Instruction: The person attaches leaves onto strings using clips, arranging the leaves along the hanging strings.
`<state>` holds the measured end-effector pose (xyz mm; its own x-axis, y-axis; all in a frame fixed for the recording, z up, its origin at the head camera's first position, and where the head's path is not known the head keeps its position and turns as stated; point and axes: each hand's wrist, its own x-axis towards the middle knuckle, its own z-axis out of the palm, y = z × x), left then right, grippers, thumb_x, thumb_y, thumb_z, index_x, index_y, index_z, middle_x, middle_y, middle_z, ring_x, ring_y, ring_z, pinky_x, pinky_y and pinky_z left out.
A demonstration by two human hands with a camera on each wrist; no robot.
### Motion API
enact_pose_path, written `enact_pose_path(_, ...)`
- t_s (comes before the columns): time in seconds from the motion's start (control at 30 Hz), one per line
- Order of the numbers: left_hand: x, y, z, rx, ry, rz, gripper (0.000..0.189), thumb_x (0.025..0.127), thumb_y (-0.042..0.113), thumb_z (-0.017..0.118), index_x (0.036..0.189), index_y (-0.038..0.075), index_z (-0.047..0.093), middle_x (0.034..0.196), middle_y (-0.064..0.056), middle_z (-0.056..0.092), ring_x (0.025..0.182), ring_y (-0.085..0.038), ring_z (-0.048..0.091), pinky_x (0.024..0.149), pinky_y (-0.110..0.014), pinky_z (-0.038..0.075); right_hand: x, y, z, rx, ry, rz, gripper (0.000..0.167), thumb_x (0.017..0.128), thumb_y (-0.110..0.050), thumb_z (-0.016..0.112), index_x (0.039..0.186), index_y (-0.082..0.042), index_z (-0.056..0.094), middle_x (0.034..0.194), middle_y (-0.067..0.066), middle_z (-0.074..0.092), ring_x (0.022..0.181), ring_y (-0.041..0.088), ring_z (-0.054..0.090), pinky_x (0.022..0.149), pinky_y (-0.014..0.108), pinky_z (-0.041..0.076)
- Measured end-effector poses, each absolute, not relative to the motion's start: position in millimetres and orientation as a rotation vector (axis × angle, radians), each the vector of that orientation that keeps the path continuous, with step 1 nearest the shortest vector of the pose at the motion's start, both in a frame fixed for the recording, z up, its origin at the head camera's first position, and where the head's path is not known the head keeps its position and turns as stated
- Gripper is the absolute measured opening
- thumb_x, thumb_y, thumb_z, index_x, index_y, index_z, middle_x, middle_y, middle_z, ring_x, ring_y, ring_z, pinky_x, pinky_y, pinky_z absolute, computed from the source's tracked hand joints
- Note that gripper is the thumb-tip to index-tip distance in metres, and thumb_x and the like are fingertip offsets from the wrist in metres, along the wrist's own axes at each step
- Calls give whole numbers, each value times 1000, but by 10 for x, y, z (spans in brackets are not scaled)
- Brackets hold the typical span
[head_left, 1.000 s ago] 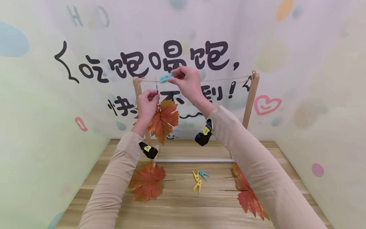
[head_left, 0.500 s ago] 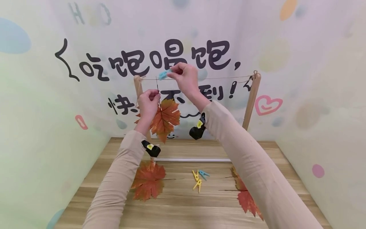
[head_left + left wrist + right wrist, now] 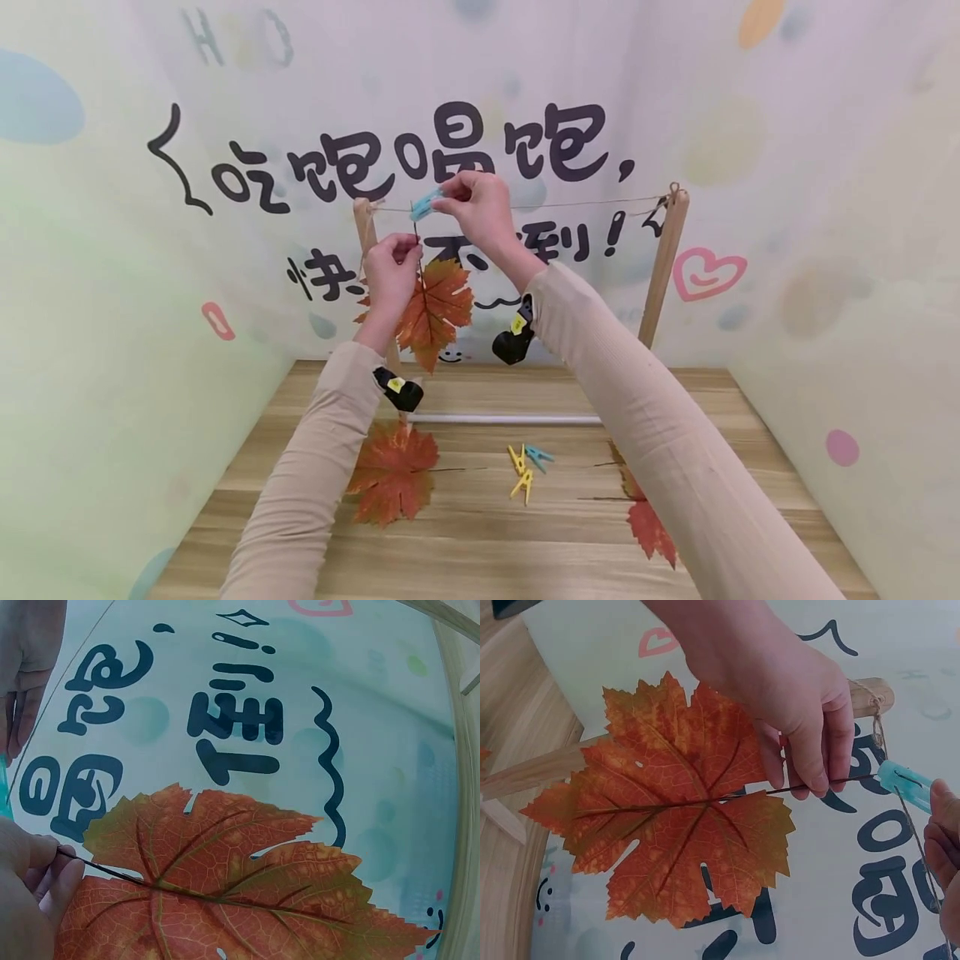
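My left hand point(image 3: 394, 271) pinches the thin dark stem of an orange-red maple leaf point(image 3: 435, 308), which hangs below the fingers. Just above and to the right, my right hand point(image 3: 483, 212) grips a light-blue clothespin point(image 3: 425, 205) by its handle end. In the right wrist view the clothespin's point(image 3: 904, 784) front end sits at the stem's tip and the string point(image 3: 915, 832). Whether its jaws have closed over both cannot be made out. The left wrist view shows the leaf point(image 3: 225, 885) close up, its stem between thumb and finger.
The string point(image 3: 585, 204) runs between two wooden posts point(image 3: 663, 267), joined low down by a white rod point(image 3: 502, 419). On the wooden table lie yellow clothespins point(image 3: 522, 483), a blue clothespin point(image 3: 538, 456), a red leaf point(image 3: 396, 475) at left and more leaves point(image 3: 651, 529) at right, partly behind my right sleeve.
My right hand has moved slightly left, bringing the blue clothespin from beside the stem onto the stem's tip at the string. The left hand and its leaf have barely moved.
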<state>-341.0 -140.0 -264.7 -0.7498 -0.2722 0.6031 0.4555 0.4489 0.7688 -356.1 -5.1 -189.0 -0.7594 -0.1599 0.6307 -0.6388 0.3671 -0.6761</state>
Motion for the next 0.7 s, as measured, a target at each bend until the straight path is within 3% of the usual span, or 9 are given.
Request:
enact_pose_path(0.37, -3400, -1434, -2661, -158, -2045, -1309, 15, 85, 3, 60, 96, -6, 65, 90, -19, 66, 78, -25, 61, 70, -27, 49, -3513, -33, -1904, 678, -2333, 1361, 37, 86, -19, 62, 118, -2, 59, 105, 8, 65, 94, 14, 60, 77, 18, 46)
enact_pose_path(0.7, -3386, -1447, -2659, -198, -2038, -1284, 15, 84, 3, 61, 95, -6, 66, 91, -19, 66, 79, -26, 62, 75, -31, 50, -3416, 3, -1882, 732, -2283, 1372, 41, 88, -15, 59, 126, -2, 51, 127, 10, 53, 112, 19, 52, 94, 26, 42)
